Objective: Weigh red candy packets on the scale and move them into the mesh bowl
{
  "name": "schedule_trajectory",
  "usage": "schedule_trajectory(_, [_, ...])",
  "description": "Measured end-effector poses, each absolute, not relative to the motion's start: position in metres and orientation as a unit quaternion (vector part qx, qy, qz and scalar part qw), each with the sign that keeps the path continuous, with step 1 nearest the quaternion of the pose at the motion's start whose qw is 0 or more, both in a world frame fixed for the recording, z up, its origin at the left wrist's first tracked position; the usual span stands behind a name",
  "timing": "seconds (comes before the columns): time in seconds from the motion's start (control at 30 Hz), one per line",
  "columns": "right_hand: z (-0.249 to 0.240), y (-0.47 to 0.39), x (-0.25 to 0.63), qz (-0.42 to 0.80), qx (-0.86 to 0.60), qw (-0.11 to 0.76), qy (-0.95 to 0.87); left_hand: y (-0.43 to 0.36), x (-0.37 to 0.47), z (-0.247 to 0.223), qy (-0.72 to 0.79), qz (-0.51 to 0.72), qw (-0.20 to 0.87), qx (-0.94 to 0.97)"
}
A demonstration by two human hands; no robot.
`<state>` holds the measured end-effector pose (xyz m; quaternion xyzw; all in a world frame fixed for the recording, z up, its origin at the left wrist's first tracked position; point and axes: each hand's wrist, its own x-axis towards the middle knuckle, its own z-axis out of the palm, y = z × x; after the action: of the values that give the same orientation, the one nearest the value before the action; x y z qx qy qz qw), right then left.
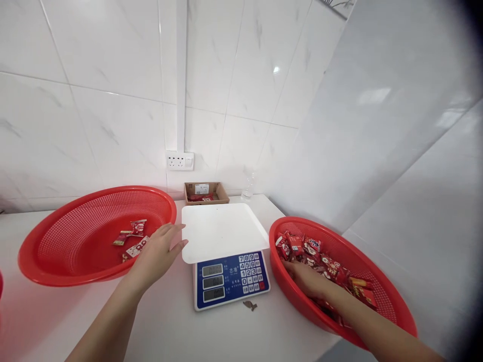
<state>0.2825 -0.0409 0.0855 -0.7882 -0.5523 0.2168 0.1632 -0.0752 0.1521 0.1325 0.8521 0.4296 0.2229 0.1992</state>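
Note:
My left hand [160, 254] is at the left edge of the white weighing tray [222, 231], fingers apart and nothing in it. Below the tray shows the scale's blue panel [232, 279] with three displays and a keypad. On the right, my right hand [307, 279] reaches into a red basket [402, 314] among many red-wrapped snacks [311, 246]; its fingertips are hidden, so a hold cannot be made out. The left red basket [64, 236] has several small packets [138, 228] at its right side, near my left wrist.
Behind the tray stands a cardboard box [222, 193] with red packets inside. A clear plastic object [248, 188] is beside it, near the wall. A small brown scrap [249, 305] lies in front of the scale. A wall socket [180, 161] is above the box.

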Motion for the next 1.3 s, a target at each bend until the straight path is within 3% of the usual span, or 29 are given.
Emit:
schedule_trajectory(0.17, [0.106,-0.038,0.293,0.223,-0.789,0.135,-0.557,0.154,-0.08,0.13,0.433,0.204,0.205,0.854])
schedule_trajectory(0.63, [0.147,-0.037,0.336,0.109,-0.849,0.194,-0.479,0.153,-0.086,0.131,0.425,0.208,0.21,0.856])
schedule_trajectory(0.83, [0.162,-0.021,0.315,0.023,-0.863,0.242,-0.443,0.149,-0.083,0.135,0.419,0.208,0.206,0.859])
schedule_trajectory(1.03, [0.17,0.029,0.245,0.051,-0.802,0.297,-0.515,0.144,-0.084,0.137,0.402,0.223,0.196,0.866])
schedule_trajectory(1.3, [0.146,0.085,0.192,0.202,-0.738,0.328,-0.554,0.14,-0.089,0.142,0.392,0.235,0.198,0.867])
